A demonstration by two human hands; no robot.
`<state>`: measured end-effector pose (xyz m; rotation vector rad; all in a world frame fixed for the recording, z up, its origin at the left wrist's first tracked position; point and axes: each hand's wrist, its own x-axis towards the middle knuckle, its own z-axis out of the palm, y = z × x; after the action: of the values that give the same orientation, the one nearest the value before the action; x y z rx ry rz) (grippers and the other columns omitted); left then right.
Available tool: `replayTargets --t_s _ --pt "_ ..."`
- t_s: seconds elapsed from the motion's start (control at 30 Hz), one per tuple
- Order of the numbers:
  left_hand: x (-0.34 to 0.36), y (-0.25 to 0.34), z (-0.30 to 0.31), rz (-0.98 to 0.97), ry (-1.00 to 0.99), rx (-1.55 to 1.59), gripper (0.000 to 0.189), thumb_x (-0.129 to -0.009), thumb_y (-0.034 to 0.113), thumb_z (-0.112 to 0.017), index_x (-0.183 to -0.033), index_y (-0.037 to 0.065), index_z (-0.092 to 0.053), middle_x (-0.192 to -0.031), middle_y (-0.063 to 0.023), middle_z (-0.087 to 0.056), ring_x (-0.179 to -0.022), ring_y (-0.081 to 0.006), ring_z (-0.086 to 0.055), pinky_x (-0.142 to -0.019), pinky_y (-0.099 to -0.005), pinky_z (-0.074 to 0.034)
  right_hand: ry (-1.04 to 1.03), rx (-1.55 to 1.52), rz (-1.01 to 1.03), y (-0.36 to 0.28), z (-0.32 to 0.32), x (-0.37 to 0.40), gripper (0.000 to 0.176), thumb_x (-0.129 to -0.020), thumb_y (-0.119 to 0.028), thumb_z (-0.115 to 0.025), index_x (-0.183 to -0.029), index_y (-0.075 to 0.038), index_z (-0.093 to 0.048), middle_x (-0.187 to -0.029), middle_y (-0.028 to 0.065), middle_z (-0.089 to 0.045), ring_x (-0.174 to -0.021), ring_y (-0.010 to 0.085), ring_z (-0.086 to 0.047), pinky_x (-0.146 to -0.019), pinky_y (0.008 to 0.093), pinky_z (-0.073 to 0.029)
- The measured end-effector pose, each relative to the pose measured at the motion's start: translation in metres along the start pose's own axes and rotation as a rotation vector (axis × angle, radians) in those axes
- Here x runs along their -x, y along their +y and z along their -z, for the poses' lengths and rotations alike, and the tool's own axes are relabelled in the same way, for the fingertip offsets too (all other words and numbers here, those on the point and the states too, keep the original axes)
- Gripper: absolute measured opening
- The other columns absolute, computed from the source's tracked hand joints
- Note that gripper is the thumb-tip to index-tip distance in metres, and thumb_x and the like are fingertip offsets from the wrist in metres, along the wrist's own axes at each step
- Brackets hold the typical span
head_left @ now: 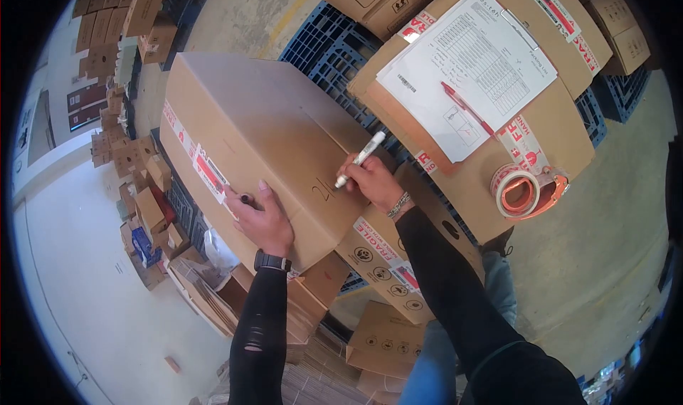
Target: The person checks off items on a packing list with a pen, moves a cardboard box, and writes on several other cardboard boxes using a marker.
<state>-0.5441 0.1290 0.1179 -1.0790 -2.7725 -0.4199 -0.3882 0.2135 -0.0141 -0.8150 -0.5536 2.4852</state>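
My right hand (376, 183) grips a white marker (361, 159), its tip at the face of a large cardboard box (277, 134). Dark handwritten strokes (322, 190), which look like "2/", stand just left of the tip. Against the same box, near its taped edge, rests my left hand (265, 222). Between its fingers is a small dark marker cap (246, 198). Red and white fragile tape (186, 145) with a label runs along the box's left side.
On boxes to the right lie a clipboard with a packing list (477, 70), a red pen (466, 109) and a tape dispenser (530, 193). Blue pallets (324, 45) show beneath. Below my right hand is another fragile-taped box (388, 263). Flattened cardboard (203, 295) leans at lower left.
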Motion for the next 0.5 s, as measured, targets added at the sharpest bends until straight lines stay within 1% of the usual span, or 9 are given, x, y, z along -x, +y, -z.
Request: replayTargets --t_s 0.07,0.17,0.27,0.37,0.4,0.43,0.47,0.5 --pt "-0.001 0.001 -0.001 0.007 -0.003 -0.001 0.068 -0.097 0.040 -0.056 -0.142 -0.007 -0.036 -0.084 -0.0133 -0.056 -0.078 -0.0256 -0.056 -0.074 -0.0386 -0.046 -0.011 0.019 -0.014 0.003 0.009 0.000 0.011 -0.095 -0.010 -0.053 -0.089 -0.008 -0.061 -0.083 0.0002 -0.063 -0.069 0.0062 -0.055 -0.066 0.0214 -0.045" --pt "0.001 -0.001 -0.001 0.014 -0.011 0.001 0.067 -0.097 0.039 -0.056 -0.142 -0.006 -0.036 -0.084 -0.0133 -0.056 -0.077 -0.0255 -0.056 -0.074 -0.0383 -0.046 0.030 0.015 -0.004 0.010 0.006 -0.004 0.011 -0.095 -0.010 -0.052 -0.089 -0.007 -0.061 -0.082 0.0001 -0.062 -0.069 0.0063 -0.055 -0.066 0.0205 -0.045" --pt "-0.001 0.000 -0.001 -0.005 -0.006 0.017 0.067 -0.098 0.039 -0.056 -0.143 -0.006 -0.035 -0.085 -0.0129 -0.057 -0.078 -0.0251 -0.056 -0.074 -0.0380 -0.046 0.019 0.064 0.008 0.016 0.021 0.000 0.012 -0.097 -0.013 -0.055 -0.091 -0.007 -0.063 -0.082 -0.0005 -0.062 -0.072 0.0059 -0.055 -0.067 0.0204 -0.045" --pt "0.000 0.000 -0.001 0.001 -0.009 0.038 0.066 -0.098 0.038 -0.055 -0.143 -0.006 -0.035 -0.086 -0.0124 -0.057 -0.079 -0.0247 -0.056 -0.075 -0.0377 -0.046 0.222 0.001 0.102 0.023 0.035 0.028 0.016 -0.097 -0.019 -0.059 -0.094 -0.005 -0.065 -0.084 -0.0012 -0.062 -0.074 0.0055 -0.056 -0.067 0.0227 -0.046" --pt "0.000 0.000 -0.002 0.000 -0.008 0.043 0.066 -0.098 0.039 -0.055 -0.143 -0.006 -0.035 -0.086 -0.0123 -0.056 -0.079 -0.0246 -0.055 -0.075 -0.0375 -0.046 0.216 0.140 0.195 0.037 0.049 0.036 0.018 -0.098 -0.021 -0.060 -0.102 -0.005 -0.065 -0.090 -0.0011 -0.064 -0.078 0.0052 -0.056 -0.069 0.0223 -0.046" --pt "0.000 -0.001 -0.002 0.000 -0.010 0.047 0.066 -0.098 0.039 -0.055 -0.143 -0.006 -0.035 -0.086 -0.0123 -0.056 -0.080 -0.0245 -0.055 -0.076 -0.0374 -0.046 0.267 0.146 0.221 0.053 0.059 0.042 0.020 -0.099 -0.023 -0.059 -0.106 -0.005 -0.065 -0.093 -0.0006 -0.066 -0.079 0.0049 -0.056 -0.070 0.0220 -0.046" --pt "0.001 -0.003 -0.002 0.003 -0.015 0.033 0.066 -0.099 0.040 -0.054 -0.143 -0.006 -0.035 -0.087 -0.0123 -0.055 -0.080 -0.0246 -0.055 -0.076 -0.0372 -0.046 0.321 0.151 0.244 0.059 0.063 0.048 0.023 -0.099 -0.024 -0.059 -0.110 -0.005 -0.066 -0.096 0.0000 -0.068 -0.080 0.0046 -0.057 -0.071 0.0217 -0.045" --pt "0.000 -0.006 -0.002 0.005 -0.019 0.019 0.067 -0.099 0.040 -0.054 -0.143 -0.006 -0.035 -0.087 -0.0124 -0.055 -0.080 -0.0246 -0.055 -0.076 -0.0371 -0.046 0.362 0.148 0.179 0.063 0.070 0.047 0.025 -0.099 -0.025 -0.058 -0.113 -0.005 -0.066 -0.099 0.0004 -0.068 -0.082 0.0047 -0.058 -0.072 0.0215 -0.045"
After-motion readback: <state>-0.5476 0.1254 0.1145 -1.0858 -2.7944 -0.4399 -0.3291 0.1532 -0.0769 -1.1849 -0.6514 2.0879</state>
